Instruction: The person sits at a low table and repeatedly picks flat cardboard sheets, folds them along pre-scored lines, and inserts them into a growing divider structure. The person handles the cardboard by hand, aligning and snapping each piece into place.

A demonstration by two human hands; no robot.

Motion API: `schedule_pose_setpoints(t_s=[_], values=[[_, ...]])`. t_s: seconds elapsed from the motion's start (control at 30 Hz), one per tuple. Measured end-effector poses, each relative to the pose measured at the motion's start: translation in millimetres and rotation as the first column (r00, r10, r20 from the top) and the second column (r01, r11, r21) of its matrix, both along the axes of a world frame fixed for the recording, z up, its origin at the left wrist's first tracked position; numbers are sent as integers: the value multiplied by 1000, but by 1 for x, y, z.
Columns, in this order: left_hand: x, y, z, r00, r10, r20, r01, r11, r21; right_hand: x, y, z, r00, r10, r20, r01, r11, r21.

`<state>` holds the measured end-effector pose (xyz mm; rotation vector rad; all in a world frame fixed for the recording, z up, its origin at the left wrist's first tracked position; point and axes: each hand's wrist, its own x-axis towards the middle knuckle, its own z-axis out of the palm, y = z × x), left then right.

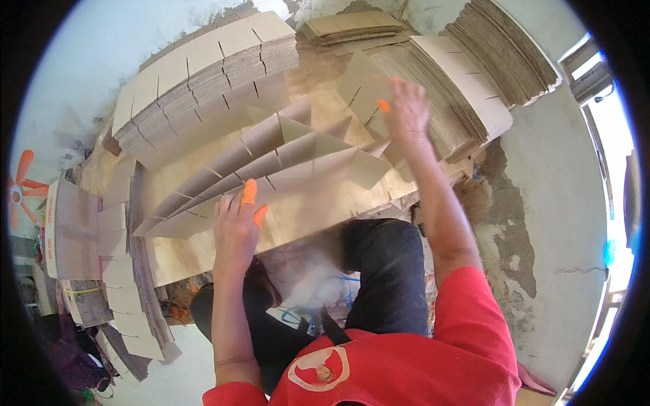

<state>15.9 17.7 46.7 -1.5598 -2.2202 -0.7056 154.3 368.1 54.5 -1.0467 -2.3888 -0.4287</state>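
A partly assembled cardboard divider grid (277, 159) stands on a wooden board (284, 237), its long slotted strips crossed by shorter pieces. My left hand (237, 227), with orange finger covers on the thumb and a finger, is at the front long strip. Its covered finger reaches the strip's top edge, and the thumb is spread away from it. Further right and higher, my right hand (408, 111) is over the near left end of a row of short cardboard pieces (420, 88). Its orange-covered thumb and finger are apart beside a slotted piece (359, 84); contact is unclear.
A tall stack of long slotted strips (210, 68) stands at the back left. More cardboard (501, 51) leans at the far right, with a flat pile (352, 26) at the back. Cardboard stacks (128, 271) line the left side. An orange fan (20, 193) is at the left edge.
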Motion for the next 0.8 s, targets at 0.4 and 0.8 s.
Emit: schedule_pose_setpoints(t_s=[0.4,0.8], values=[[-17,16,-5,998,-39,-51,45,992,119,73,67,19,987,-34,-155,12,990,-142],[10,21,4,990,-107,91,94,986,135,28,-67,142,694,591,-410,-719,582,-379]])
